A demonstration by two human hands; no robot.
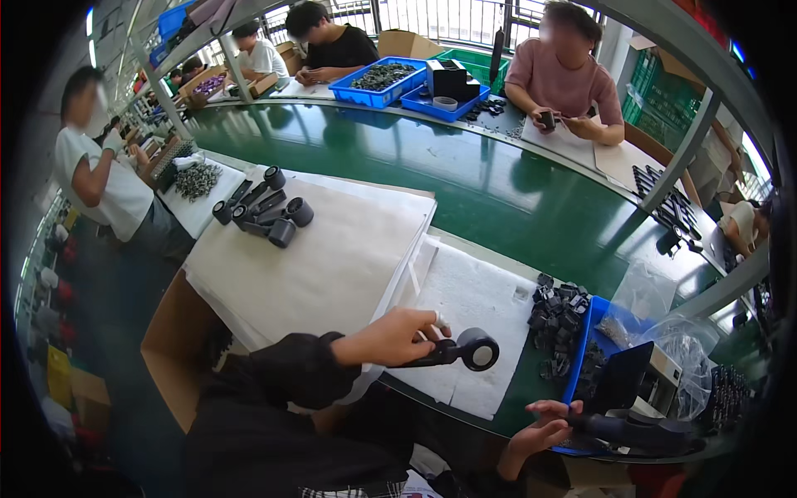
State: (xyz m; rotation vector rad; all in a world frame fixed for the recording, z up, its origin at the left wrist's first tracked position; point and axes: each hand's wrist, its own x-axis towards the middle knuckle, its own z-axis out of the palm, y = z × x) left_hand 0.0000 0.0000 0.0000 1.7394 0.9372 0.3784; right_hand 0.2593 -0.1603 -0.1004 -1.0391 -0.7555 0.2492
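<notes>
My left hand (400, 336) is closed around the handle of a black part with a short cylindrical head (476, 348). The head's round end shows a pale disc, and the part is over a white foam sheet (465, 290). At the lower right, my right hand (540, 427) has its fingers apart beside the end of a dark, elongated tool (635, 432). Its fingertips are close to that tool; whether they touch it, I cannot tell. Several similar black round-headed parts (281, 232) lie in a group on the pale paper sheets (324, 257) at left.
Small black pieces (558, 319) are heaped beside a blue bin (579, 357). A clear plastic bag (685, 357) lies at right. Beyond runs a green conveyor belt (490, 199), with people seated across it. Another person (108, 174) stands at left near a metal-parts pile (197, 180).
</notes>
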